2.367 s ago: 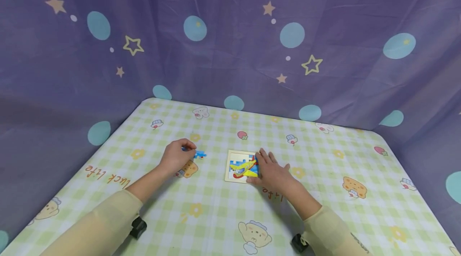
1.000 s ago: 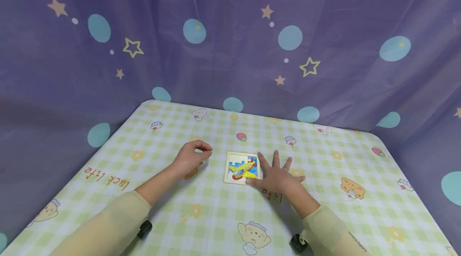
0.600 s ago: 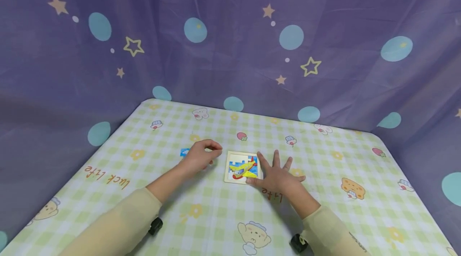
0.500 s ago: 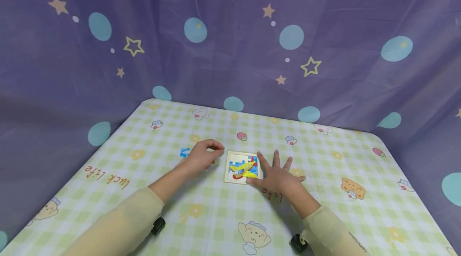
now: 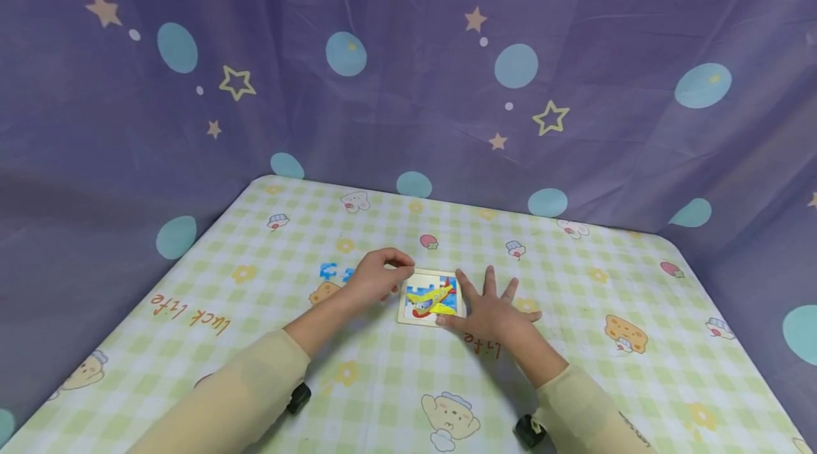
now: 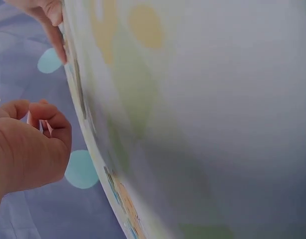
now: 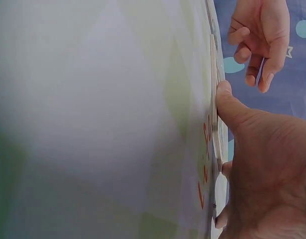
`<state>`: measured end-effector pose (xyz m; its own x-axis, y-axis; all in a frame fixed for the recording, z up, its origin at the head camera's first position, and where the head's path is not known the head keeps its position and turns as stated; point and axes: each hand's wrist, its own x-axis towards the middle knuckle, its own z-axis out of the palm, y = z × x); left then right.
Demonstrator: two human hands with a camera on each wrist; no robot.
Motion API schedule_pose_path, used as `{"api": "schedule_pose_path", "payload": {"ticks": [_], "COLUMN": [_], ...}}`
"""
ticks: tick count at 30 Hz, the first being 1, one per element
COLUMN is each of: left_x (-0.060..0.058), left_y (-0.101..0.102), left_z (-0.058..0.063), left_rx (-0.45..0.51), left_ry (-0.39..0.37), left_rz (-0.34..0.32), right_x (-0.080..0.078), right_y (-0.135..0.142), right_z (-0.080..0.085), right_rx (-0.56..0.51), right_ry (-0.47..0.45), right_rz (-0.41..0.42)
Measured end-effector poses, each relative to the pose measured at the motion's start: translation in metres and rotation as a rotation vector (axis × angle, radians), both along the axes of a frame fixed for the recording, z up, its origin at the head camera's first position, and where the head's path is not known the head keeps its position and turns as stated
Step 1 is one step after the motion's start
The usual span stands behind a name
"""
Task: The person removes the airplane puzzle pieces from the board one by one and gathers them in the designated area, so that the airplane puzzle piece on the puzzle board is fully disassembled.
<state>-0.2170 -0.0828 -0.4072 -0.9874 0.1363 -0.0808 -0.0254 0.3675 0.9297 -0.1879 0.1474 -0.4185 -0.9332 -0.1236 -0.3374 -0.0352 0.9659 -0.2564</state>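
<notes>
Widely splayed right hand [image 5: 492, 311], puzzle [image 5: 431, 297], curled left hand [image 5: 376, 278]

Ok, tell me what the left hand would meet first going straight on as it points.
Likely the far edge of the puzzle frame, just ahead of the left hand in the head view. In the wrist views that hand looks raised, so it might pass over toward the right hand; depth is unclear.

Red "luck life" [image 5: 199, 317] and "life" [image 5: 483, 345] on the tablecloth [image 5: 383, 390], illegible print [image 5: 633, 430] on a sleeve [image 5: 584, 401]
</notes>
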Motion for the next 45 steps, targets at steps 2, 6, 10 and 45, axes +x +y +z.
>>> {"api": "schedule_pose_path", "payload": {"ticks": [2,6,10,45], "left_x": [0.0,-0.002,-0.003,-0.014], "left_y": [0.003,0.009,0.016,0.053], "left_z": [0.0,-0.001,-0.003,-0.012], "left_rx": [0.006,0.028,0.024,-0.181], "left_ry": [-0.005,-0.023,-0.031,-0.034], "left_rz": [-0.006,-0.015,-0.033,-0.042], "right_x": [0.0,0.0,0.0,-0.001], "right_y": [0.001,0.0,-0.001,0.001], "right_z": [0.0,0.0,0.0,0.0], "right_rx": [0.001,-0.002,-0.002,-0.007], "right_ry": [0.003,0.005,0.002,0.006], "right_rz": [-0.001,0.001,-0.003,-0.003]}}
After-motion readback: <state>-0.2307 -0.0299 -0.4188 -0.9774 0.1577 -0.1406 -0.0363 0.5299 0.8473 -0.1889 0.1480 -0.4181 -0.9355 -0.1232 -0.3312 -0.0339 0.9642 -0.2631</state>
